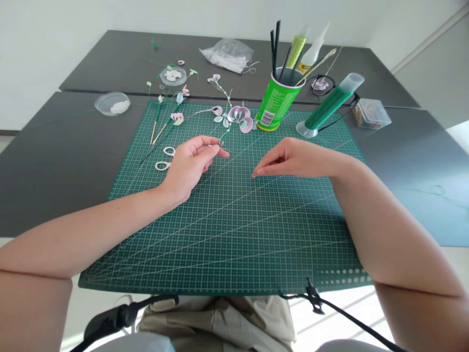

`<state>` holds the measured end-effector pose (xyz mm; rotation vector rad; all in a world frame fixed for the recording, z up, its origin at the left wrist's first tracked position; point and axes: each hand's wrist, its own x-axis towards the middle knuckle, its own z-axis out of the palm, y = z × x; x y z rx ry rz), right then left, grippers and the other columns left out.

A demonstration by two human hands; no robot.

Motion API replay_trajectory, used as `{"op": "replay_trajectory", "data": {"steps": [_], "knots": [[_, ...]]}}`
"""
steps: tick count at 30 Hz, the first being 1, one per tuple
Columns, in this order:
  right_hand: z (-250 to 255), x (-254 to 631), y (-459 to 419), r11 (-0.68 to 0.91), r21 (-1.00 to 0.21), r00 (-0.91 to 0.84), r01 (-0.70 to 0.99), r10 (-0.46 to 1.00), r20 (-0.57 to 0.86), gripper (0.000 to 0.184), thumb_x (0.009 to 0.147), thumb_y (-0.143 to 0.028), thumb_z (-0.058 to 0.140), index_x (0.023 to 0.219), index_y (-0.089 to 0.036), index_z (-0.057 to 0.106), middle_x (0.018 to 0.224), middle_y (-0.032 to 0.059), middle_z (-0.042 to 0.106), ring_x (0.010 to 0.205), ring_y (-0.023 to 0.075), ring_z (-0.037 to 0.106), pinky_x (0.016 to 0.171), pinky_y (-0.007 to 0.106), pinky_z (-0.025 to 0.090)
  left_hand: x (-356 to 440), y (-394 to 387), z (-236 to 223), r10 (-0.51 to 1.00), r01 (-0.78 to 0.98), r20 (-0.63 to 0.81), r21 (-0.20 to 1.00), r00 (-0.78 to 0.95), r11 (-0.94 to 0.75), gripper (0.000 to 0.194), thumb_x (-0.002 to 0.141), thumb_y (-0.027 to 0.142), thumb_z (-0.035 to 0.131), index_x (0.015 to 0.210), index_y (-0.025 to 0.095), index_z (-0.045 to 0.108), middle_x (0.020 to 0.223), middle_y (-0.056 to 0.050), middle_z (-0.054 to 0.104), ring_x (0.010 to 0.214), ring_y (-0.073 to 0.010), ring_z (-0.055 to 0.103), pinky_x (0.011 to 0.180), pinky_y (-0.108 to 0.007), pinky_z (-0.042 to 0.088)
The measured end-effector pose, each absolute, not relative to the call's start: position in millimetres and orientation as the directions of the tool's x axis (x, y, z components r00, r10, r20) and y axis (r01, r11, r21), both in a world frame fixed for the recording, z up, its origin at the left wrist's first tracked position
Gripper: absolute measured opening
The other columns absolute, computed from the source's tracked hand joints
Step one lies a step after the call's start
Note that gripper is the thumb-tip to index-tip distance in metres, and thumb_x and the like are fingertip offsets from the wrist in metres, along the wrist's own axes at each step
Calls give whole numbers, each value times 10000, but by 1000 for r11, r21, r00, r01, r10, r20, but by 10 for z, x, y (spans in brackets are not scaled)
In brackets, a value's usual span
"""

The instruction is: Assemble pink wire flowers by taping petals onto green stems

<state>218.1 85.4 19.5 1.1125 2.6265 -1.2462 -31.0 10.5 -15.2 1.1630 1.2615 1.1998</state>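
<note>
My left hand [192, 161] hovers over the green cutting mat [234, 230], its fingertips pinched on the thin stem of a pink wire flower [240, 119] that lies toward the mat's far edge. My right hand [293, 159] is a little to the right, fingers pressed together in a pinch with the tips touching the mat; whatever it holds is too fine to make out. Two small white wire loops [165, 158] lie just left of my left hand.
A green cup [276, 100] of tools and glue bottles stands at the mat's far edge, beside a tilted green spool [330, 105]. Finished flower stems [166, 120], two clear lids [112, 103], a plastic bag [229, 54] and a small clear box [372, 113] sit on the dark table [54, 161].
</note>
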Motion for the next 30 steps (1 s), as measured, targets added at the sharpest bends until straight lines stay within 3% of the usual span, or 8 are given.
{"op": "replay_trajectory", "data": {"steps": [3, 7, 12, 17, 20, 22, 25, 30], "knots": [[259, 2184, 786, 415, -746, -830, 521, 449, -330, 332, 921, -491, 713, 1022, -233, 895, 913, 28, 843, 714, 149, 676, 604, 280, 455, -325, 110, -169, 999, 41, -41, 998, -32, 42, 80, 924, 217, 690, 982, 171, 722, 880, -49, 807, 547, -95, 404, 503, -250, 318], [340, 2163, 674, 363, -855, -922, 371, 252, -293, 277, 956, -395, 723, 1076, -205, 884, 848, 39, 831, 649, 108, 655, 550, 231, 440, -351, 126, -209, 998, 188, -46, 981, 49, 36, 135, 940, 264, 676, 1041, 184, 716, 912, -43, 828, 530, -95, 453, 519, -264, 338], [442, 2161, 549, 329, -931, -983, 160, 135, -122, 234, 974, -327, 752, 1095, -167, 875, 656, 29, 755, 529, 72, 553, 495, 206, 401, -353, 102, -214, 961, 476, -160, 879, 225, 35, 131, 951, 300, 646, 1004, 204, 716, 935, -39, 848, 696, -174, 698, 586, -295, 440], [453, 2218, 483, 270, -962, -958, 35, 283, 45, 177, 971, -288, 770, 1095, -215, 873, 730, 25, 797, 481, 42, 454, 450, 208, 322, -326, 36, -176, 922, 527, -179, 849, 343, -31, 127, 961, 289, 636, 981, 221, 741, 930, -10, 852, 858, -211, 790, 687, -316, 539], [397, 2274, 482, 228, -973, -886, -49, 441, 147, 145, 929, -302, 819, 1046, -248, 886, 882, 53, 844, 574, 63, 631, 536, 186, 472, -313, 19, -171, 905, 530, -190, 847, 380, -44, 125, 955, 271, 642, 949, 223, 758, 926, -3, 854, 818, -192, 786, 668, -300, 544], [355, 2301, 488, 271, -962, -800, -14, 575, 174, 160, 903, -398, 839, 989, -275, 895, 902, 51, 845, 720, 123, 744, 657, 226, 578, -301, 11, -177, 900, 530, -189, 846, 392, -52, 123, 948, 259, 648, 933, 227, 766, 899, 1, 852, 766, -180, 773, 645, -290, 536], [311, 2299, 488, 303, -945, -646, 120, 747, 158, 282, 834, -580, 850, 908, -313, 898, 892, 56, 837, 815, 197, 777, 690, 307, 621, -284, -12, -181, 879, 501, -184, 862, 440, -70, 113, 924, 227, 663, 881, 235, 768, 823, 12, 840, 678, -163, 742, 629, -282, 531], [282, 2207, 457, 283, -935, -562, 212, 818, 120, 418, 746, -726, 839, 838, -321, 889, 906, 65, 823, 832, 228, 760, 698, 370, 609, -265, -66, -140, 770, 441, -209, 891, 603, -104, 104, 905, 197, 694, 867, 246, 777, 832, 18, 847, 671, -161, 751, 643, -274, 544]]}}
